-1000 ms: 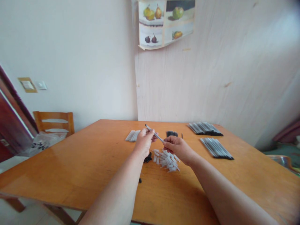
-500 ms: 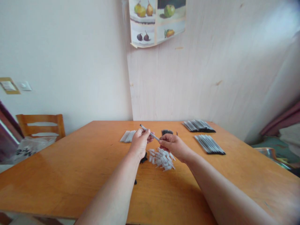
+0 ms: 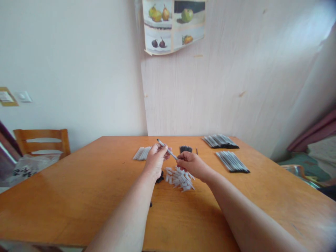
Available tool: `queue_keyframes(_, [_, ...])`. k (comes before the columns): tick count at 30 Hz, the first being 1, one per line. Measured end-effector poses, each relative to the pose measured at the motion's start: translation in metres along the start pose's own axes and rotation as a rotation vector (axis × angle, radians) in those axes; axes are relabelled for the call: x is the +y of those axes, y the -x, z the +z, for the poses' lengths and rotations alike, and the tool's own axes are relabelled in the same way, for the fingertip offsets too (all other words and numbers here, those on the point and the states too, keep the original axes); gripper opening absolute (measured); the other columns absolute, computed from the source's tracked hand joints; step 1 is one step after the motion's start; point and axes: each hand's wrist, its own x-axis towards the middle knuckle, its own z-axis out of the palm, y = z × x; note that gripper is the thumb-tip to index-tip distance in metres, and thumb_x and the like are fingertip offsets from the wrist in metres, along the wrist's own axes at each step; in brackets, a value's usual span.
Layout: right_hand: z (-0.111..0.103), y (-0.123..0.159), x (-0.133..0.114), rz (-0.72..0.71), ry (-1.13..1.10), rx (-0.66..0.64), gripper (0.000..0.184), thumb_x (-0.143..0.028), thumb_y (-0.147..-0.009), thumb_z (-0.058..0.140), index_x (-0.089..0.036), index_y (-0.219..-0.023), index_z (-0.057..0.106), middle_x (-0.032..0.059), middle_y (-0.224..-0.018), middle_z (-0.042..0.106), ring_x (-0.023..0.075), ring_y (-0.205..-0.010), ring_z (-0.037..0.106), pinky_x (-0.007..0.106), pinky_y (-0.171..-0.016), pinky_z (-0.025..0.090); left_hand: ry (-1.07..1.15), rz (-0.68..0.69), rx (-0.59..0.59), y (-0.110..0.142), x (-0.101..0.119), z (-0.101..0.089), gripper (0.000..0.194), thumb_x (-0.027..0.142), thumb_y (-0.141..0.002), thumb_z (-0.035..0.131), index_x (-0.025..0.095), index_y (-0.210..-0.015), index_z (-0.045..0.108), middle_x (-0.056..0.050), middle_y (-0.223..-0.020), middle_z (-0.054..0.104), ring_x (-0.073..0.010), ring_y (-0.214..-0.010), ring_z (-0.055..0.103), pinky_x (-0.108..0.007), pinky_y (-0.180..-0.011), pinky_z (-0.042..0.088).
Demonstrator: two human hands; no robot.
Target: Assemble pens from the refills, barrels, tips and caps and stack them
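While the left hand (image 3: 155, 158) grips the pen (image 3: 172, 154) along its barrel, the right hand (image 3: 191, 163) pinches its near end, the long axis slanting from there forward and leftward.

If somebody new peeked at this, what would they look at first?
Probably the middle, where the left hand and the right hand both hold one slim pen above the wooden table. Then the messy heap of white pieces, just nearer than the right hand. High up, the colourful fruit pictures stand out against the pale wall.
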Motion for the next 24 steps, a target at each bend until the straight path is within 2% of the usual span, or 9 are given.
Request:
queue_keyframes(4, [-0.003,-0.002,0.004,0.02,0.043,0.01,0.016,-0.033,-0.085,0.057,-0.018,-0.082,0.058,0.0026,-0.073,0.066,0.0111,-0.058,0.057,0.021,-0.049,0.04,-0.033,0.023,-0.007,0.001,0.0,0.0,0.031,0.039,-0.073,0.072,0.019,-0.092,0.058,-0.007,-0.088,0.071,-0.0158,-0.078,0.066,-0.027,-0.068,0.049])
queue_keyframes(8, [-0.01,-0.008,0.012,-0.036,0.209,0.204,0.027,-0.043,-0.086,0.055,-0.017,-0.078,0.06,0.0018,-0.07,0.063,0.0125,-0.061,0.057,0.023,-0.055,0.041,-0.111,0.085,-0.004,0.001,-0.003,0.002,0.027,0.036,-0.075,0.07,0.02,-0.094,0.06,-0.006,-0.09,0.07,-0.0152,-0.08,0.065,-0.025,-0.067,0.046])
queue_keyframes(11, [-0.013,-0.009,0.011,-0.124,0.195,0.337,0.032,-0.047,-0.087,0.052,-0.018,-0.078,0.061,0.0014,-0.069,0.062,0.0131,-0.063,0.056,0.023,-0.058,0.041,-0.223,0.199,-0.045,0.001,-0.007,0.004,0.021,0.032,-0.076,0.07,0.021,-0.093,0.064,-0.004,-0.09,0.069,-0.0156,-0.085,0.063,-0.025,-0.073,0.046])
queue_keyframes(14, [-0.014,-0.006,0.005,-0.212,0.131,0.415,0.039,-0.053,-0.089,0.048,-0.017,-0.085,0.063,0.002,-0.071,0.063,0.0136,-0.065,0.055,0.024,-0.059,0.04,-0.445,0.362,-0.122,0.002,-0.01,0.005,0.013,0.029,-0.079,0.067,0.023,-0.091,0.069,-0.005,-0.088,0.069,-0.017,-0.084,0.061,-0.028,-0.08,0.044])
queue_keyframes(16, [-0.013,-0.003,0.0,-0.234,0.146,0.42,0.04,-0.054,-0.089,0.047,-0.017,-0.085,0.063,0.0017,-0.07,0.062,0.0132,-0.063,0.053,0.024,-0.058,0.038,-0.599,0.465,-0.175,0.004,-0.01,0.004,0.011,0.027,-0.08,0.066,0.025,-0.089,0.071,-0.006,-0.086,0.069,-0.019,-0.083,0.059,-0.03,-0.082,0.043])
queue_keyframes(20, [-0.014,0.0,-0.007,-0.222,0.335,0.397,0.034,-0.044,-0.087,0.051,-0.017,-0.069,0.061,-0.0004,-0.06,0.056,0.0118,-0.059,0.049,0.024,-0.056,0.033,-0.907,0.642,-0.261,0.006,-0.006,0.001,0.014,0.024,-0.083,0.062,0.027,-0.091,0.073,-0.007,-0.089,0.067,-0.0231,-0.09,0.058,-0.035,-0.087,0.041])
queue_keyframes(24, [-0.017,-0.002,-0.008,-0.164,0.444,0.307,0.027,-0.035,-0.081,0.055,-0.017,-0.061,0.061,-0.0015,-0.056,0.055,0.0115,-0.058,0.048,0.024,-0.054,0.03,-1.291,0.779,-0.261,0.005,-0.004,-0.002,0.02,0.026,-0.089,0.052,0.027,-0.097,0.07,-0.007,-0.093,0.067,-0.0245,-0.095,0.056,-0.039,-0.086,0.043])
